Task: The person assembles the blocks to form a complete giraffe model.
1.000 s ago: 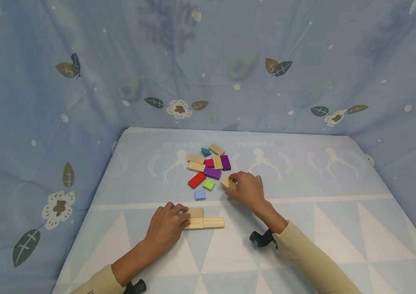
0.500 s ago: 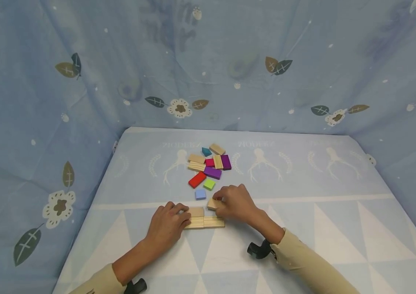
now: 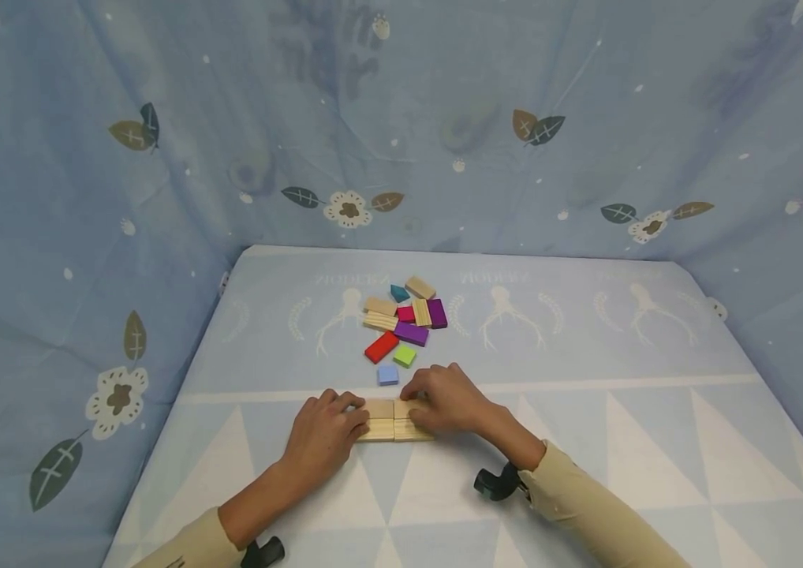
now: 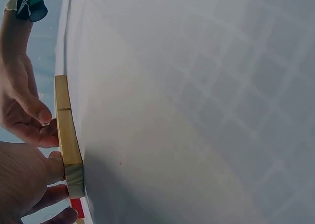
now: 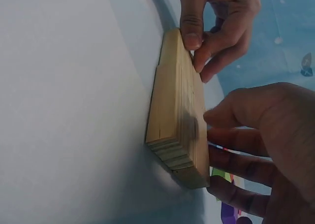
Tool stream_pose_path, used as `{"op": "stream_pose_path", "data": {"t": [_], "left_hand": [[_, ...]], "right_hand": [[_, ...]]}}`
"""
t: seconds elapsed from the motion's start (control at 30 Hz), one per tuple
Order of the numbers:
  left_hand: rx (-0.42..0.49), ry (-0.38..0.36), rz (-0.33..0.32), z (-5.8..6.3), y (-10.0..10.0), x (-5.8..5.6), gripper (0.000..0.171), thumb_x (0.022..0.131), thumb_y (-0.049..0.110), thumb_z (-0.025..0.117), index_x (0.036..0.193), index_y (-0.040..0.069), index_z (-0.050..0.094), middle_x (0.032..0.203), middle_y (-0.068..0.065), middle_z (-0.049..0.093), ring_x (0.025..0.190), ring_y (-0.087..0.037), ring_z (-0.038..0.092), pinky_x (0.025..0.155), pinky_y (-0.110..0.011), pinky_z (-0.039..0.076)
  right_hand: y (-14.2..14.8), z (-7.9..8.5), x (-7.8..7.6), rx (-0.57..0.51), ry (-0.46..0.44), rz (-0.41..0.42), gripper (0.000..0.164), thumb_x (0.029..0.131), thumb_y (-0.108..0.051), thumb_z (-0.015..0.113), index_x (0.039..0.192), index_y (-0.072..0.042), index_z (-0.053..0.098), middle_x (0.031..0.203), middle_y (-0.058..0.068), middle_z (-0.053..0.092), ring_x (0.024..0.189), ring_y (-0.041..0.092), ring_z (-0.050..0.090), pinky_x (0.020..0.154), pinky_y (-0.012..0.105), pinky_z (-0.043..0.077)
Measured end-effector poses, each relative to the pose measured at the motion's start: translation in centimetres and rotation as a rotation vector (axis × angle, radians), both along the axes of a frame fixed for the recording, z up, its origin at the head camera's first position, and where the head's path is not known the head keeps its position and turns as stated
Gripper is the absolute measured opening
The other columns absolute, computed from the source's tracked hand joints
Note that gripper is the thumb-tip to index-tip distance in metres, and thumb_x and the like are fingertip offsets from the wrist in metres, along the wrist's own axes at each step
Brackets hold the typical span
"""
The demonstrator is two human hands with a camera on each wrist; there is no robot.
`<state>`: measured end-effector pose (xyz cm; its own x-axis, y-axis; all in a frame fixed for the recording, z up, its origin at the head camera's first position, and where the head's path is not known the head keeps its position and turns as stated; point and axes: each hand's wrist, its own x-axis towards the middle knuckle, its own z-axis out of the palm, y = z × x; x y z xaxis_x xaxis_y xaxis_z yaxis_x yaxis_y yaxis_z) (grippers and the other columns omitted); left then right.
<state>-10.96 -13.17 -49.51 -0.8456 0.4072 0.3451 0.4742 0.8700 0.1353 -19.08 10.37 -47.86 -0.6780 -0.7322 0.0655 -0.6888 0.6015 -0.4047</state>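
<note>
Four-sided flat wooden blocks lie edge to edge in two rows on the cloth in the head view. A smooth wooden block (image 3: 380, 409) forms the back left, and grooved blocks (image 3: 377, 430) make up the front row. My left hand (image 3: 319, 438) holds the left end with curled thumb and fingers. My right hand (image 3: 446, 398) has thumb and fingers round another smooth wooden block (image 3: 403, 408) at the back right, flush with its neighbour. In the right wrist view, the grooved wooden block (image 5: 184, 120) shows its ridged top and end. My hands partly cover the blocks.
Behind the rows lie a light blue block (image 3: 387, 375), a green block (image 3: 405, 356) and a red block (image 3: 382, 347). Purple blocks (image 3: 412, 334), a teal wedge (image 3: 399, 293) and several wooden blocks are farther back. A patterned blue curtain (image 3: 444, 158) surrounds the table.
My right hand has brought the smooth wooden block from beside the coloured pile toward me and set it against the back-row block. My left hand stays on the left end.
</note>
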Motion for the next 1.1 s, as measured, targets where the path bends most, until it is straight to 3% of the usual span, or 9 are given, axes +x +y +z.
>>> {"op": "stream_pose_path", "data": {"t": [0.07, 0.2, 0.33, 0.87, 1.0, 1.1], "left_hand": [[-0.006, -0.005, 0.008, 0.0, 0.1, 0.0, 0.017, 0.077, 0.021, 0.085, 0.093, 0.02, 0.079, 0.102, 0.003, 0.07, 0.086, -0.02, 0.059, 0.067, -0.034, 0.046], [-0.025, -0.013, 0.025, 0.1, 0.2, 0.1, 0.018, 0.077, 0.022, 0.085, 0.094, 0.021, 0.079, 0.103, 0.004, 0.07, 0.087, -0.019, 0.059, 0.068, -0.033, 0.046], [-0.019, -0.011, 0.028, 0.1, 0.2, 0.1, 0.019, 0.076, 0.022, 0.086, 0.094, 0.021, 0.079, 0.102, 0.004, 0.07, 0.087, -0.018, 0.059, 0.067, -0.033, 0.046], [0.017, 0.004, -0.001, -0.2, 0.0, -0.1, 0.019, 0.076, 0.021, 0.086, 0.093, 0.02, 0.079, 0.101, 0.004, 0.07, 0.086, -0.018, 0.059, 0.068, -0.033, 0.047], [0.045, 0.021, -0.012, -0.3, 0.0, -0.2, 0.018, 0.074, 0.02, 0.087, 0.091, 0.02, 0.079, 0.1, 0.004, 0.07, 0.085, -0.018, 0.059, 0.066, -0.034, 0.046], [0.053, 0.024, -0.016, -0.4, -0.1, -0.1, 0.018, 0.074, 0.019, 0.087, 0.09, 0.019, 0.079, 0.099, 0.003, 0.07, 0.084, -0.019, 0.059, 0.065, -0.034, 0.046]], "right_hand": [[0.1, 0.1, 0.1, 0.005, -0.016, 0.006, 0.025, 0.081, -0.032, 0.075, 0.103, -0.02, 0.077, 0.096, -0.01, 0.069, 0.083, 0.007, 0.056, 0.069, 0.033, 0.037], [0.3, 0.3, 0.4, 0.078, -0.027, 0.016, 0.054, 0.071, -0.053, 0.083, 0.112, -0.019, 0.075, 0.102, -0.009, 0.067, 0.088, 0.009, 0.053, 0.071, 0.033, 0.035], [0.2, 0.2, 0.7, 0.148, -0.009, 0.021, 0.068, 0.064, -0.058, 0.086, 0.119, -0.019, 0.072, 0.107, -0.007, 0.066, 0.092, 0.011, 0.051, 0.073, 0.033, 0.035], [0.1, -0.3, 1.0, 0.132, -0.003, 0.008, 0.065, 0.069, -0.055, 0.084, 0.12, -0.018, 0.07, 0.108, -0.006, 0.063, 0.095, 0.012, 0.05, 0.075, 0.034, 0.034], [0.1, 0.6, 0.2, 0.093, -0.029, 0.006, 0.061, 0.075, -0.054, 0.081, 0.121, -0.017, 0.07, 0.11, -0.004, 0.065, 0.097, 0.014, 0.052, 0.075, 0.036, 0.035], [0.1, 1.1, -1.1, 0.021, -0.03, -0.051, 0.048, 0.084, -0.046, 0.076, 0.12, -0.015, 0.071, 0.111, -0.001, 0.066, 0.099, 0.017, 0.055, 0.077, 0.038, 0.038]]}}
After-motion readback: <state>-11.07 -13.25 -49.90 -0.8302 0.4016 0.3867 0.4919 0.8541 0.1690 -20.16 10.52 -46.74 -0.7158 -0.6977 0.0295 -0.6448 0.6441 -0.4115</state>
